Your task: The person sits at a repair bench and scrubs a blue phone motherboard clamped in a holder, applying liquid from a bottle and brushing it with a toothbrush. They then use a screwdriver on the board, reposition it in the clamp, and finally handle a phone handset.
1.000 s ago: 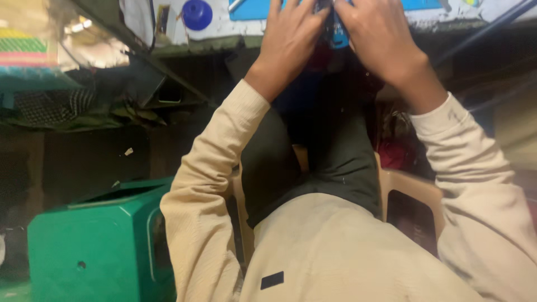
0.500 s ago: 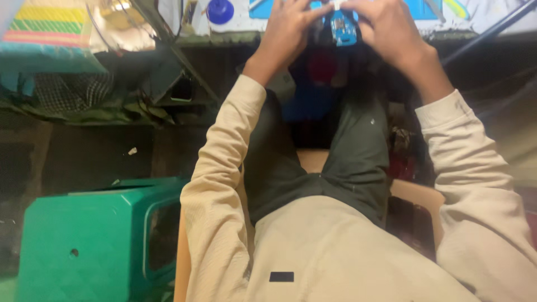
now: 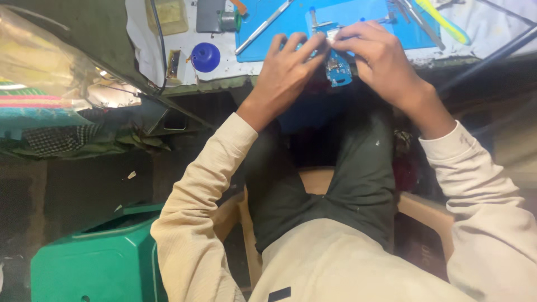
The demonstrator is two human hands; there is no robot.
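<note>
Left hand [image 3: 288,64] and right hand [image 3: 376,56] both pinching a small blue circuit board [image 3: 338,70], fingers clamped on its edges, held at the workbench edge, over a blue rubber work mat [image 3: 279,25], green plastic bin [image 3: 95,263] on the floor

The white bench [image 3: 168,39] carried a blue mat [image 3: 291,22] along its front edge; left of it lay a blue round cap [image 3: 205,56], with metal tweezers [image 3: 263,28] on the mat.
</note>
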